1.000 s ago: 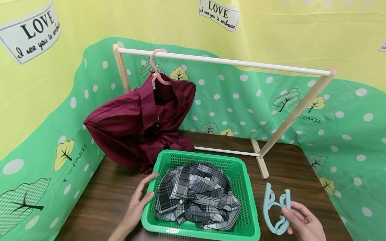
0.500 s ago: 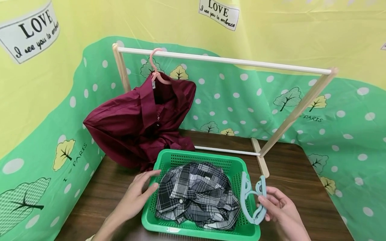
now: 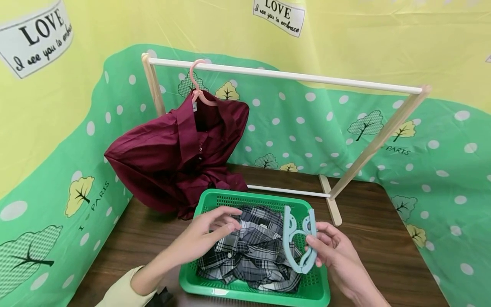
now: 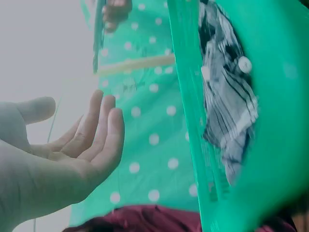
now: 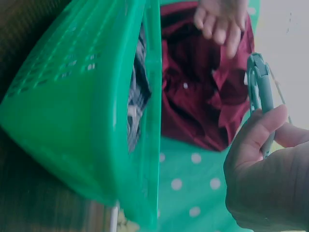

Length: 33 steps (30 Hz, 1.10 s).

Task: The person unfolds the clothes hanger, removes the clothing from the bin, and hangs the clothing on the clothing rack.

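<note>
My right hand [image 3: 337,253] pinches a folded light-blue clothes hanger [image 3: 288,251] between thumb and fingers, above the right side of the green basket [image 3: 322,285]. In the right wrist view the same hanger [image 5: 264,92] stands up from the grip. My left hand [image 3: 209,234] is over the basket's left part, its fingers loosely bent and holding nothing; the left wrist view shows that hand [image 4: 82,150] apart from everything. Beneath both hands a black, grey and white plaid shirt [image 3: 255,256] lies crumpled in the basket.
Behind the basket stands a rack with a white top rail [image 3: 291,76] and wooden legs [image 3: 379,140]. At its left end a maroon shirt [image 3: 161,149] hangs from a pink hanger [image 3: 196,85], its lower part on the brown table [image 3: 368,238]. Patterned cloth surrounds the table.
My right hand has carried the blue hanger leftward and up, from beside the basket to over it. My left hand has left the basket's left rim and moved right, above the plaid shirt.
</note>
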Each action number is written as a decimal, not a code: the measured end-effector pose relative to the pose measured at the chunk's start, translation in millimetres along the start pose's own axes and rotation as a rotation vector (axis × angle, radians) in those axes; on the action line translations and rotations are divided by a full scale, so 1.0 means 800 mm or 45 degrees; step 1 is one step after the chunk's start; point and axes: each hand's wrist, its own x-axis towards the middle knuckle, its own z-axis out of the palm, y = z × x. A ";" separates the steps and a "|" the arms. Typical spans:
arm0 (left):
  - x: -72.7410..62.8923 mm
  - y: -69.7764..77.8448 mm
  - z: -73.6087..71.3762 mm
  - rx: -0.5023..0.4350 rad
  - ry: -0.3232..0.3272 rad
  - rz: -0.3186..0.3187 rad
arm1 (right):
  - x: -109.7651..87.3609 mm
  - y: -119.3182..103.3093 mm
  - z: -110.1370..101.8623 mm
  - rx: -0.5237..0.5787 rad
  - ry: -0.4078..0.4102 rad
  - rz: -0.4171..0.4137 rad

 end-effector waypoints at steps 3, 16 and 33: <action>0.014 0.006 0.009 -0.107 -0.079 -0.046 | 0.004 -0.006 0.018 -0.005 -0.039 0.020; 0.045 0.019 0.039 -0.326 -0.058 -0.152 | 0.018 -0.018 0.065 0.010 -0.246 0.062; 0.041 0.008 0.030 -0.244 0.022 -0.118 | 0.018 -0.016 0.060 -0.154 -0.076 0.087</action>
